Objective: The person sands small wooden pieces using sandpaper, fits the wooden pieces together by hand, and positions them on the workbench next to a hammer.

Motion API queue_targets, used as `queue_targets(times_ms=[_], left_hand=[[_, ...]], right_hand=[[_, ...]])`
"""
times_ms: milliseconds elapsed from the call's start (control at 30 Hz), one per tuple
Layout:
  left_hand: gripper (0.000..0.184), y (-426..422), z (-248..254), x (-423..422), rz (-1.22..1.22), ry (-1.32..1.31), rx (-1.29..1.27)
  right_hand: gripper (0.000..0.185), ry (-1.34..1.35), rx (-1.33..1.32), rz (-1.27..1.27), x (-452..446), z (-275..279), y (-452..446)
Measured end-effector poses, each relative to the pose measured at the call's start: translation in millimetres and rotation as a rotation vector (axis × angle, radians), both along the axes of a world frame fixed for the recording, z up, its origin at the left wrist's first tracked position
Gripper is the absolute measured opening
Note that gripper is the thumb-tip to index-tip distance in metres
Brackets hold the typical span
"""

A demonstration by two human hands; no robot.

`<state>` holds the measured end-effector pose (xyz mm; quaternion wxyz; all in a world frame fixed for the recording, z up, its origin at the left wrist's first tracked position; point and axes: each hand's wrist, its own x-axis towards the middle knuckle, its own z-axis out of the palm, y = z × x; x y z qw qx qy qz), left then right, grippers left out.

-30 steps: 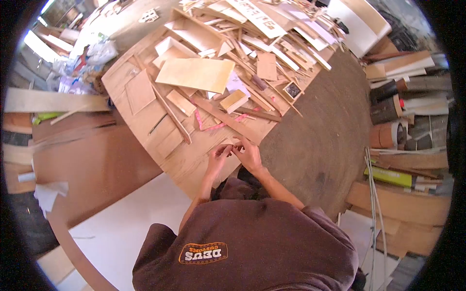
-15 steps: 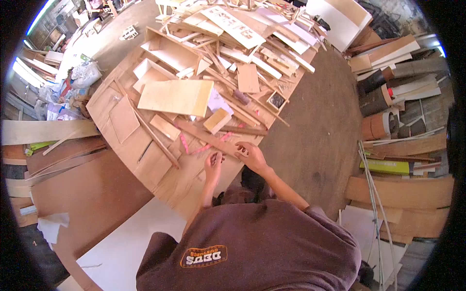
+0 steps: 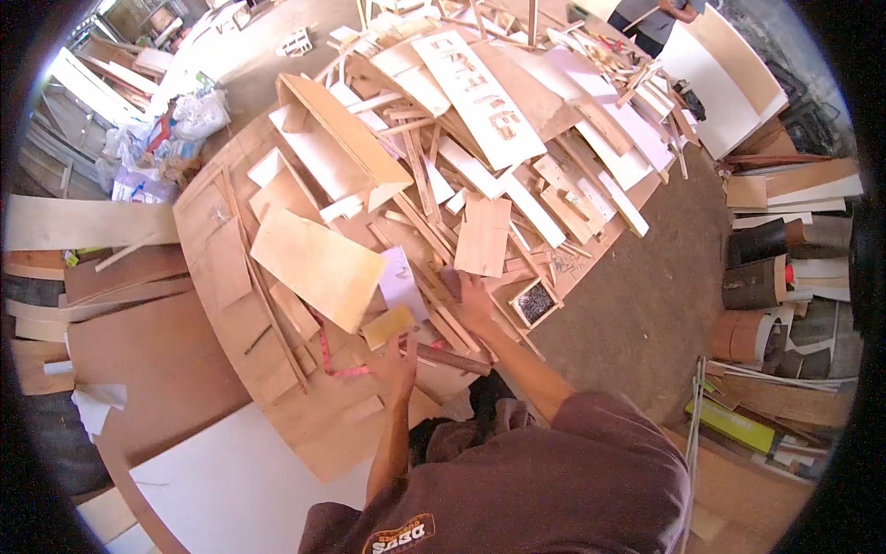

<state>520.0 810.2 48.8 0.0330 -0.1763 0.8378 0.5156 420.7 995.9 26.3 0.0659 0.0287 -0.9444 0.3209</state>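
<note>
A yellowish wood block (image 3: 389, 326) lies on the work table (image 3: 210, 263), and my left hand (image 3: 397, 367) is at its near edge. The thumb and fingers of that hand are apart; whether they touch the block is unclear. My right hand (image 3: 474, 307) reaches farther in, its fingers closed around a short purple-brown cylinder (image 3: 450, 281), partly hidden by the hand. A dark wooden strip (image 3: 449, 359) lies between my forearms. Left of my left hand, a pink measuring tape (image 3: 343, 371) curls on the table. A lilac sheet (image 3: 401, 282) lies behind the block.
A wide pale board (image 3: 318, 268) and a heap of offcuts, including a white cut-out panel (image 3: 480, 102), cover the table's far part. A small box of dark bits (image 3: 534, 302) sits by the right edge. Another person (image 3: 651, 20) stands at the back right. Sheets lean on both sides.
My view has tilted and moved toward the heap. My right hand has gone forward from the near edge onto the cylinder. My left hand has come up beside the yellowish block.
</note>
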Motion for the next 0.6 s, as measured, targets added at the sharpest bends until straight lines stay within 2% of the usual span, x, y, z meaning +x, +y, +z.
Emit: queue_targets(times_ms=[67,100,133,200,233,300,333,400,467,533,600], left_hand=[[0.028,16.5,-4.7,-12.6,0.052,-0.004,0.056],[0.028,20.5,-6.7,-21.3,0.086,0.017,0.107],[0.028,24.9,-11.1,-28.1,0.088,0.010,0.100],[0.020,34.3,-18.5,-37.0,-0.049,0.221,-0.124],[0.020,38.2,-18.9,-44.2,-0.042,0.211,-0.127],[0.018,41.8,-20.4,-59.8,-0.202,0.155,-0.237],[0.018,44.4,-18.0,-65.0,-0.179,0.135,-0.244],[0.017,51.1,-11.4,-70.5,-0.231,0.310,-0.513],[0.017,49.7,-23.4,-69.6,-0.227,0.263,-0.594],[0.018,49.1,-30.1,-64.4,-0.234,0.219,-0.672],[0.017,48.0,-33.3,-58.1,-0.225,0.133,-0.673]], right_hand=[[0.079,-0.154,0.093,-0.001,-14.3,-52.3,-5.0],[0.080,-0.343,0.148,0.061,-18.3,-32.5,-6.2],[0.080,-0.350,0.142,0.065,-19.1,-35.0,-2.7],[0.075,-0.237,0.097,0.043,-16.9,-40.0,4.5],[0.075,-0.247,0.095,0.052,-16.8,-34.9,13.3],[0.073,-0.402,0.055,0.064,-18.7,-22.1,44.2],[0.072,-0.377,0.042,0.044,-20.8,-12.7,57.4],[0.071,-0.343,0.030,-0.020,-27.3,-14.6,79.1],[0.072,-0.376,-0.010,-0.011,-33.1,-9.5,93.9],[0.075,-0.307,0.163,0.064,-39.1,-12.8,96.7],[0.076,-0.324,0.148,0.055,-38.0,-13.1,83.0]])
